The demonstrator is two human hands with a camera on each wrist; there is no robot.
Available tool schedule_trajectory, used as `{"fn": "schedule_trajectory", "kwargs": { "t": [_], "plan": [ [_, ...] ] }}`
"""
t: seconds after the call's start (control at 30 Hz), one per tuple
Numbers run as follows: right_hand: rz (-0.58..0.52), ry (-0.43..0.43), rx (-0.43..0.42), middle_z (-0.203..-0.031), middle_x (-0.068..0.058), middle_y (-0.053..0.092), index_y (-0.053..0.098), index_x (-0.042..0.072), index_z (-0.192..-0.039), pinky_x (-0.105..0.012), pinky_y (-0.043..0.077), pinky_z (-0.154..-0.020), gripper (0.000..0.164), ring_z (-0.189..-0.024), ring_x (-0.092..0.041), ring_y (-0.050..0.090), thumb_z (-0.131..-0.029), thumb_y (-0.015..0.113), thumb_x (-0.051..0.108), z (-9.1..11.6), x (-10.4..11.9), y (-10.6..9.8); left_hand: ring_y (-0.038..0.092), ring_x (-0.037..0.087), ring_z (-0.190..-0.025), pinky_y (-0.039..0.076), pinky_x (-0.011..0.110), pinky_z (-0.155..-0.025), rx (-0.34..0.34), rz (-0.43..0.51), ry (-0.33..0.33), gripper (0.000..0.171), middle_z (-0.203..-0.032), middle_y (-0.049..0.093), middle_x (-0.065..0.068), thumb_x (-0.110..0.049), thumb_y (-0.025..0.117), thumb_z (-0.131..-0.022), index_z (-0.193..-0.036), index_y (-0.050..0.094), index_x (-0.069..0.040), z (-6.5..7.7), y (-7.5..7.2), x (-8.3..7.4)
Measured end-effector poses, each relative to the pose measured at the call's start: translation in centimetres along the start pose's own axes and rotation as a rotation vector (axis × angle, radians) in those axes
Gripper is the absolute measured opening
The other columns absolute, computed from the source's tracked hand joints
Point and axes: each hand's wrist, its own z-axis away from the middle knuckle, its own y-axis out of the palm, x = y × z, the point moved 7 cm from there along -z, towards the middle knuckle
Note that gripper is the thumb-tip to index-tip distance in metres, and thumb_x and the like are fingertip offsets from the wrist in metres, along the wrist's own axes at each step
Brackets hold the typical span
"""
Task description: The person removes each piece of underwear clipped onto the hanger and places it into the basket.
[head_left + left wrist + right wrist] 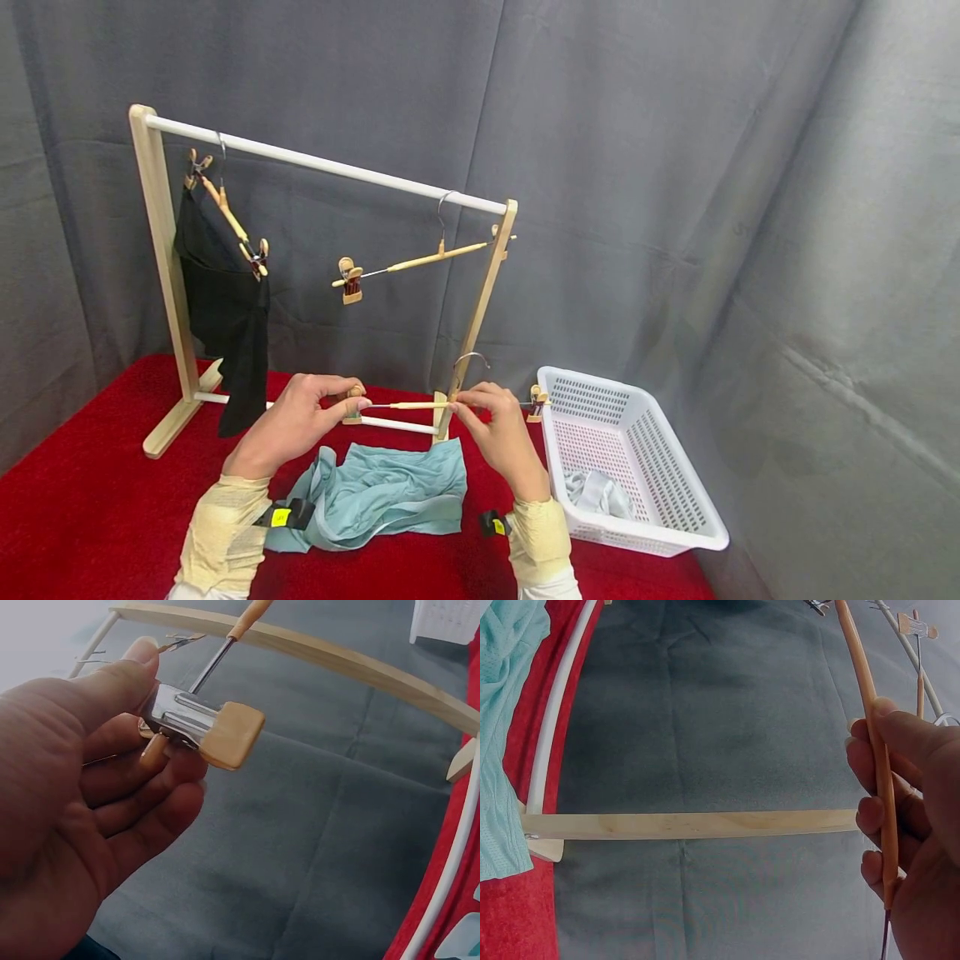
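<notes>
Between both hands a wooden clip hanger (412,406) is held level above the table, its metal hook up. My left hand (300,412) pinches the clip (232,735) at its left end with thumb and fingers. My right hand (498,425) grips the wooden bar (881,780) right of its middle, thumb on one side and fingers curled on the other. The hanger's other clip (536,403) sticks out past the right hand. Below lies a crumpled light teal garment (390,492) on the red cloth.
A wooden rack with a white rail (322,167) stands behind. A black garment (225,308) hangs on its left from a clip hanger; another clip hanger (427,260) hangs bare at the right. A white basket (675,467) at the right holds a pale grey cloth (600,493).
</notes>
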Motion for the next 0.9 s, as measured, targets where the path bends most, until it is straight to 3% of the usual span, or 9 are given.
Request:
{"fn": "schedule_trajectory", "kwargs": {
  "t": [0.2, 0.47, 0.67, 0.9],
  "plan": [
    [0.02, -0.002, -0.001, -0.091, 0.012, 0.062, 0.07, 0.02, -0.097, -0.034, 0.041, -0.076, 0.03, -0.084, -0.01, 0.056, -0.085, 0.058, 0.045, 0.05, -0.26, 0.03, 0.055, 0.017, -0.076, 0.05, 0.033, -0.064, 0.017, 0.032, -0.048, 0.021, -0.081, 0.064, -0.009, -0.042, 0.067, -0.078, -0.091, 0.065, -0.026, -0.15, 0.51, 0.23],
    [0.023, -0.01, -0.005, -0.091, 0.012, 0.062, 0.07, 0.02, -0.097, -0.035, 0.041, -0.075, 0.028, -0.082, -0.012, 0.056, -0.084, 0.06, 0.043, 0.02, -0.23, 0.0, 0.055, 0.018, -0.074, 0.05, 0.034, -0.063, 0.005, 0.055, -0.074, 0.023, -0.081, 0.064, -0.006, -0.043, 0.067, -0.078, -0.09, 0.064, -0.023, -0.12, 0.64, 0.34],
    [0.033, -0.019, -0.015, -0.089, 0.01, 0.062, 0.071, 0.019, -0.095, -0.035, 0.041, -0.074, 0.017, -0.081, -0.012, 0.056, -0.082, 0.067, 0.029, -0.02, -0.27, 0.12, 0.054, 0.019, -0.077, 0.05, 0.032, -0.063, -0.024, 0.028, -0.095, 0.031, -0.086, 0.061, -0.005, -0.044, 0.069, -0.077, -0.096, 0.063, -0.02, -0.06, 0.58, 0.57],
    [0.024, -0.021, -0.007, -0.09, 0.011, 0.063, 0.071, 0.018, -0.095, -0.034, 0.041, -0.074, 0.023, -0.081, -0.011, 0.057, -0.085, 0.062, 0.037, -0.03, -0.33, 0.31, 0.053, 0.021, -0.09, 0.052, 0.032, -0.067, -0.047, -0.045, -0.105, 0.044, -0.101, 0.06, 0.001, -0.043, 0.07, -0.076, -0.109, 0.062, -0.015, 0.01, 0.46, 0.44]
  ]
}}
